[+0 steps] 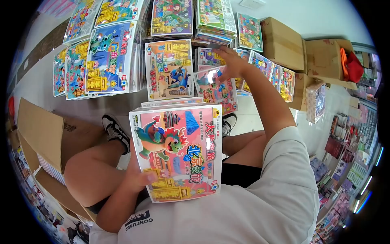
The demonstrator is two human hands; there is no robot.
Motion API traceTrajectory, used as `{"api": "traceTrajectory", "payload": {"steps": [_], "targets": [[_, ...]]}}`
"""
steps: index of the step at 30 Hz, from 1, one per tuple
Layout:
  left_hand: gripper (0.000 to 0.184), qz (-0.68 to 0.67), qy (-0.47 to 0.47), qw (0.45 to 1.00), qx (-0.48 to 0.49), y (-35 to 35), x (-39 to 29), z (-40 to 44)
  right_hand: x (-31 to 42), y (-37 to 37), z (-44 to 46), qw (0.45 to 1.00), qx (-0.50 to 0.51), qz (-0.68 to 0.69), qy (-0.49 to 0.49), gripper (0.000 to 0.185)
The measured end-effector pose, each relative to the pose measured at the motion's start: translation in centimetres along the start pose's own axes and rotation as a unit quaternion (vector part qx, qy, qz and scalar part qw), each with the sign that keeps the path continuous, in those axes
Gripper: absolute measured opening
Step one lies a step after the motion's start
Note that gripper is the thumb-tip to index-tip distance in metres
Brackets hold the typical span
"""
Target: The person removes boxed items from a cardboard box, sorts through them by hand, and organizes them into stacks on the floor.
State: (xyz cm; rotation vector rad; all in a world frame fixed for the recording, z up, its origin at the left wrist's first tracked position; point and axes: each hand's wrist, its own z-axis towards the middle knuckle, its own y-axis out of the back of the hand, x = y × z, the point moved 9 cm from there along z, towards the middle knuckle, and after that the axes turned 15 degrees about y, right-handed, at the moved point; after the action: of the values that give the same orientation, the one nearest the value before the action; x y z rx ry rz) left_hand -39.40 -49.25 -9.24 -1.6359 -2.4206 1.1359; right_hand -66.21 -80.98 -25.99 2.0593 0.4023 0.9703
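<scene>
My left hand (140,177) grips a pink boxed set (178,154) with a green cartoon dragon on its front, its thumb lying over the lower left edge. The box stands tilted on my lap, and the edges of more boxes (170,101) show behind it. My right hand (232,63) reaches out over another pink box (215,93) in shiny clear wrap, thumb and fingers apart. Whether the fingertips touch that wrap I cannot tell. Just past them lies a purple box (207,56), partly covered.
Several stacks of wrapped boxes, with blue (107,61), beige (170,69) and green (215,16) covers, stand on the floor ahead. An open carton (44,130) is at my left. Cardboard cartons (284,42) stand at the right, one holding red items (352,67). Loaded shelves (345,150) run behind.
</scene>
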Motion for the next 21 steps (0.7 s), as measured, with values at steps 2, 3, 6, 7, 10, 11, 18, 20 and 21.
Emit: {"api": "traceTrajectory", "payload": {"steps": [2,3,6,7,10,11,18,20,21], "targets": [[0.123,-0.002,-0.011,1.000,0.009,0.6,-0.9,0.0,1.2,-0.4,0.1,1.000,0.005,-0.002,-0.012,0.131],[0.123,-0.006,-0.010,1.000,0.010,0.5,-0.9,0.0,1.5,-0.5,0.0,1.000,0.007,0.003,-0.008,0.130],[0.123,0.000,0.003,1.000,0.008,0.7,-0.4,-0.1,1.9,-0.6,-0.4,1.000,-0.003,0.014,0.004,0.128],[0.123,0.011,0.012,1.000,0.004,1.3,0.0,-0.2,1.7,-0.8,-0.4,1.000,-0.009,0.013,0.009,0.127],[0.124,0.027,0.015,1.000,-0.003,0.7,-0.5,-0.3,1.8,-0.7,-1.1,0.999,-0.040,0.010,0.027,0.116],[0.124,0.028,0.010,1.000,-0.007,0.4,-0.8,-0.3,2.0,-0.6,-1.4,0.998,-0.053,0.009,0.036,0.111],[0.123,-0.001,-0.020,1.000,-0.023,1.8,0.2,-0.6,0.1,-0.8,-5.8,0.979,-0.203,0.022,-0.013,0.086],[0.122,-0.014,-0.017,1.000,-0.020,1.6,0.5,-0.7,0.2,-0.3,-7.0,0.970,-0.237,0.004,-0.044,0.081],[0.121,-0.012,-0.009,1.000,-0.022,1.5,0.5,-0.9,0.8,0.0,-7.5,0.962,-0.268,-0.018,-0.058,0.081]]}}
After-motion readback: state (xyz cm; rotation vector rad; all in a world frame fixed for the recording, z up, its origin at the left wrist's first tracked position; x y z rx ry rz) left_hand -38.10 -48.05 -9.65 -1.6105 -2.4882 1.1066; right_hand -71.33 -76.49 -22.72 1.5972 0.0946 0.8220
